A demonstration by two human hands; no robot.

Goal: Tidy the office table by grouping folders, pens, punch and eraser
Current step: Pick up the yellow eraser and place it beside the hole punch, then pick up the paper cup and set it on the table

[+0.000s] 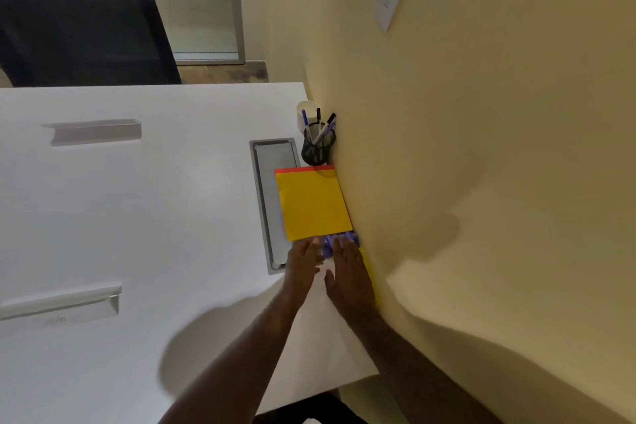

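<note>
A yellow folder point(313, 205) lies on a red folder point(303, 169) at the table's right edge, against the wall. Just in front of them sits a purple punch point(339, 240). My left hand point(304, 263) and my right hand point(349, 272) both reach to the punch, fingers touching it; whether they grip it is blurred. A black mesh pen holder point(318, 146) with several pens stands behind the folders, and a white cup point(307, 113) with pens stands behind that. A yellow strip point(370, 272) shows under my right hand. No eraser is visible.
The white table point(137, 217) has a grey cable tray point(272, 196) left of the folders and two slot-like openings point(94, 131) point(62, 303). A dark office chair point(79, 31) stands beyond the far edge. The yellow wall point(481, 182) borders the table's right side.
</note>
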